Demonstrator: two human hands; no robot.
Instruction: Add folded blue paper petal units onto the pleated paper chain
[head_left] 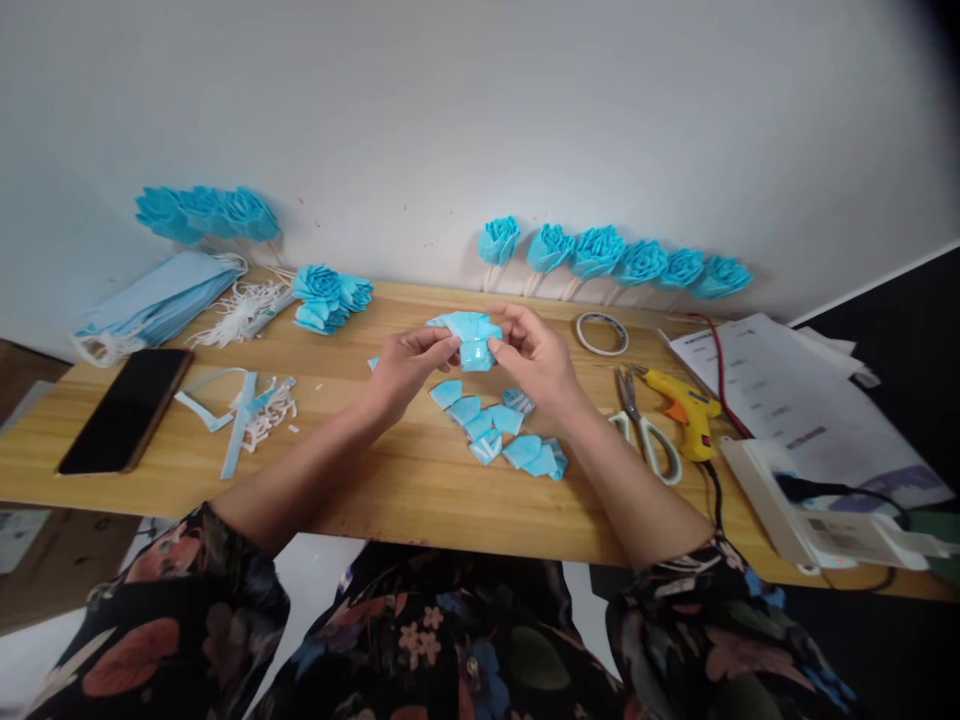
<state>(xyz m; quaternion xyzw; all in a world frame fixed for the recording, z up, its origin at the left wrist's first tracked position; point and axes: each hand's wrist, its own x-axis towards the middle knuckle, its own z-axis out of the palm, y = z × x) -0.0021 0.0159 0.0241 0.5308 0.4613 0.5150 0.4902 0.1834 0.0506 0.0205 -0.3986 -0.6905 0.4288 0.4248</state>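
Between my two hands is a blue fabric flower piece (475,352), with a shiny spot on its lower petal. My left hand (411,368) is closed, thumb and fingers pinching its left side. On the right side, my right hand (534,358) pinches it as well, with the index finger curled behind the top. Several loose blue petals (480,418) are spread on the table just below the hands, some overlapping. Another bit of blue material shows beside my left hand, partly covered by it.
On the right lie scissors (643,425), a yellow glue gun (686,408), a tape roll (601,334) and a white power strip (795,510). Blue flowers (598,252) on sticks lean against the wall. Leftward are face masks (161,300), a phone (126,410) and scraps (238,425).
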